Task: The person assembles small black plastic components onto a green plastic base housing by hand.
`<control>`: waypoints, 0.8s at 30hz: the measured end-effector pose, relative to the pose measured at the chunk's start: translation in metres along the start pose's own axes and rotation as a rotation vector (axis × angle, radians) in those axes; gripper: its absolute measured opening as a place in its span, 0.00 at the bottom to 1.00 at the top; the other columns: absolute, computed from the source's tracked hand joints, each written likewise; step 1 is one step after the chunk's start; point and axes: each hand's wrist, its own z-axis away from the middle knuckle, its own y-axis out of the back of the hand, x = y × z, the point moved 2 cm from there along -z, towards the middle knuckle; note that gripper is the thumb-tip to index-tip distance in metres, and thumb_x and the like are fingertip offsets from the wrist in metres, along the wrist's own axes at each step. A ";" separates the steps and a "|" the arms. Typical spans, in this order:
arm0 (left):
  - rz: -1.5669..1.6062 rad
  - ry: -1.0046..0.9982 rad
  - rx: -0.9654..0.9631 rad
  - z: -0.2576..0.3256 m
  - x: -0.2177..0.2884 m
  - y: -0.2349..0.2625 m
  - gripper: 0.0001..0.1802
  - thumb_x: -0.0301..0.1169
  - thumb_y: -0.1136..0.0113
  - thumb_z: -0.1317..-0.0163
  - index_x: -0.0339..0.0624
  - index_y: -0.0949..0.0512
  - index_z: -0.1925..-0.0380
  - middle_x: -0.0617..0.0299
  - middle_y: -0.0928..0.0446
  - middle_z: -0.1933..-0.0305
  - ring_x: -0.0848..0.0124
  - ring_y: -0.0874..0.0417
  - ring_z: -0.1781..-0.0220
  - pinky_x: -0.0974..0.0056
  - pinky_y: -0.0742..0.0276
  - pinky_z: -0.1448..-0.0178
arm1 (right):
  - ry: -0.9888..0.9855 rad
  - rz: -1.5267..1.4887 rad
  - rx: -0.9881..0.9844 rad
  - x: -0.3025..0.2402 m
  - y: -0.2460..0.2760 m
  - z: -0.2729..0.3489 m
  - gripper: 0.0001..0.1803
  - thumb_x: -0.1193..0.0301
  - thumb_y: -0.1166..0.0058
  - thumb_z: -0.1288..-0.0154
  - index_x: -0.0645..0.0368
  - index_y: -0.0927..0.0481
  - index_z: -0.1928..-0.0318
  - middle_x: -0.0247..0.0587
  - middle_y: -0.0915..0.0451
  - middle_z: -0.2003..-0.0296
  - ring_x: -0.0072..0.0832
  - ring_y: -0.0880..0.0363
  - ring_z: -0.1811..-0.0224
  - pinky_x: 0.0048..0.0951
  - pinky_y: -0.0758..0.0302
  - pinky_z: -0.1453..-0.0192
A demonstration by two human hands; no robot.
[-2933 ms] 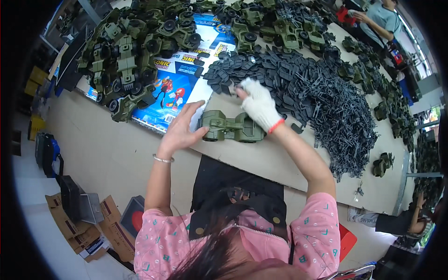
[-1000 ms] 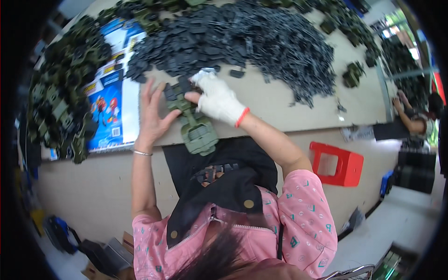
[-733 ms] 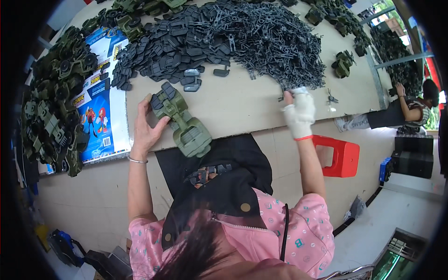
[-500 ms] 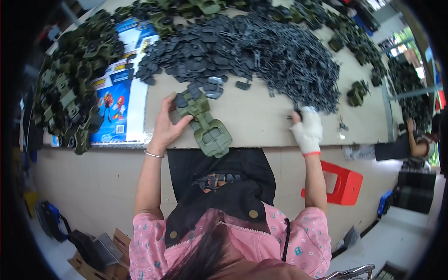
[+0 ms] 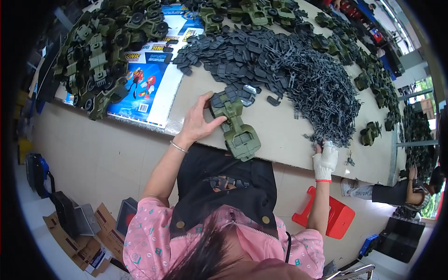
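Observation:
My left hand (image 5: pixel 197 123), bare with a bracelet at the wrist, grips the side of an olive-green plastic toy vehicle (image 5: pixel 242 139) with dark grey panels at its far end. The toy lies tilted at the table's near edge. My right hand (image 5: pixel 326 161), in a white glove with bare fingertips, rests at the near tip of a heap of small grey plastic parts (image 5: pixel 322 88). Its fingers are bent together there; whatever they pinch is too small to make out. Beyond the toy spreads a pile of flat dark grey panels (image 5: pixel 252 56).
More green toy vehicles (image 5: pixel 98 60) are heaped at the left beside blue printed sheets (image 5: pixel 140 91). Single vehicles (image 5: pixel 370 133) and one loose grey part (image 5: pixel 350 159) lie at the right. A red stool (image 5: pixel 338 217) stands below; another person (image 5: pixel 413 193) works far right.
The whole view has turned and shifted, so the table now slants. My left hand still holds the toy vehicle near the edge. My right hand remains at the small parts' heap.

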 end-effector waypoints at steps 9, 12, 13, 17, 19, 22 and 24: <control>-0.052 -0.073 0.113 0.002 0.008 -0.006 0.46 0.36 0.19 0.47 0.36 0.32 0.30 0.47 0.22 0.37 0.54 0.16 0.39 0.56 0.19 0.35 | -0.227 -0.842 0.162 -0.028 0.028 -0.011 0.15 0.77 0.41 0.27 0.65 0.18 0.42 0.43 0.15 0.50 0.30 0.17 0.49 0.31 0.23 0.42; -0.080 -0.076 0.129 0.007 0.008 -0.011 0.47 0.36 0.19 0.48 0.36 0.32 0.30 0.47 0.22 0.39 0.55 0.16 0.43 0.57 0.18 0.40 | 0.183 -0.818 0.021 -0.144 0.063 -0.010 0.18 0.80 0.37 0.31 0.64 0.17 0.42 0.45 0.15 0.48 0.32 0.16 0.46 0.34 0.23 0.37; -0.084 -0.095 0.139 0.005 0.009 -0.012 0.46 0.36 0.19 0.48 0.36 0.31 0.30 0.48 0.22 0.41 0.55 0.16 0.45 0.57 0.18 0.41 | 0.457 -0.698 0.183 -0.165 0.058 -0.012 0.20 0.80 0.34 0.35 0.62 0.15 0.42 0.48 0.14 0.50 0.40 0.16 0.45 0.39 0.23 0.36; -0.078 -0.133 0.195 0.010 0.008 -0.012 0.45 0.37 0.18 0.50 0.36 0.30 0.34 0.49 0.21 0.46 0.54 0.16 0.50 0.57 0.18 0.47 | 0.588 -0.704 0.012 -0.252 0.066 -0.035 0.18 0.69 0.32 0.36 0.58 0.14 0.46 0.54 0.15 0.54 0.51 0.17 0.49 0.43 0.22 0.42; -0.085 -0.128 0.193 0.008 0.010 -0.012 0.45 0.37 0.17 0.51 0.37 0.30 0.34 0.49 0.22 0.47 0.54 0.17 0.50 0.57 0.18 0.47 | 0.621 -0.680 -0.001 -0.264 0.057 -0.042 0.17 0.68 0.32 0.36 0.58 0.13 0.47 0.53 0.15 0.56 0.51 0.17 0.51 0.44 0.22 0.45; -0.104 -0.121 0.195 0.008 0.010 -0.012 0.45 0.38 0.17 0.52 0.38 0.30 0.36 0.49 0.22 0.48 0.53 0.17 0.50 0.55 0.18 0.48 | 0.625 -0.658 -0.077 -0.270 0.059 -0.044 0.16 0.68 0.32 0.37 0.57 0.13 0.49 0.51 0.15 0.59 0.51 0.18 0.56 0.47 0.22 0.49; -0.107 -0.129 0.194 0.007 0.012 -0.014 0.44 0.38 0.17 0.52 0.38 0.30 0.36 0.49 0.22 0.48 0.52 0.17 0.50 0.55 0.19 0.48 | 0.522 -0.614 -0.211 -0.272 0.065 -0.050 0.16 0.68 0.31 0.37 0.59 0.13 0.50 0.49 0.15 0.59 0.48 0.18 0.59 0.45 0.22 0.52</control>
